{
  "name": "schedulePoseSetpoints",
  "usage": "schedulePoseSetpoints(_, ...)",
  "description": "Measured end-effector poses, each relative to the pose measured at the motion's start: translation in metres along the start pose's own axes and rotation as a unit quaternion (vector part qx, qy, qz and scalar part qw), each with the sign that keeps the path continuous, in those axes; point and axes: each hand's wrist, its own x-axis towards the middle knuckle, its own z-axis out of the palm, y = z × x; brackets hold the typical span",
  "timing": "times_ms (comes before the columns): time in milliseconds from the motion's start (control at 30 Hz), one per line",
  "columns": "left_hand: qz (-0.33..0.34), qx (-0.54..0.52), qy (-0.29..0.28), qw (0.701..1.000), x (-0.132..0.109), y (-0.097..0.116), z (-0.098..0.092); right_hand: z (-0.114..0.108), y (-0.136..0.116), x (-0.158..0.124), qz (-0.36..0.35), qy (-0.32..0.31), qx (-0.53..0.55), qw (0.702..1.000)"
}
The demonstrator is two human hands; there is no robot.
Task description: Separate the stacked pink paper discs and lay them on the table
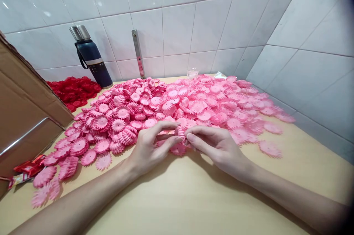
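A wide heap of pink flower-shaped pieces (171,106) covers the far half of a pale wooden table (193,198). My left hand (151,146) and my right hand (214,144) meet at the near edge of the heap. Both pinch the same small stack of pink pieces (180,131) between thumb and fingertips. The stack sits just above the table, and my fingers partly hide it. More pink pieces (178,149) lie under and beside my fingers.
A pile of red flower pieces (73,91) lies at the back left beside a dark blue flask (92,59). A brown cardboard box (24,109) stands at the left, red wrappers (26,168) at its foot. White tiled walls (304,72) close the back and right.
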Motion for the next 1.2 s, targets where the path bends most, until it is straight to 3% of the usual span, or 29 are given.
schedulePoseSetpoints(433, 0.062, 0.135, -0.04, 0.988, 0.005, 0.009, -0.004, -0.002, 0.004, 0.0, 0.012, -0.028, -0.012, 0.999)
schedulePoseSetpoints(733, 0.052, 0.115, -0.062, 0.99, 0.004, 0.009, -0.005, 0.002, 0.005, -0.003, 0.001, -0.036, -0.024, 0.999)
schedulePoseSetpoints(967, 0.022, 0.084, -0.074, 0.994, 0.005, 0.014, -0.004, 0.004, 0.003, -0.006, -0.063, -0.067, -0.069, 0.993)
schedulePoseSetpoints(1200, -0.005, 0.081, -0.042, 0.996, 0.006, 0.017, -0.005, 0.002, 0.01, -0.008, -0.009, 0.003, -0.023, 1.0)
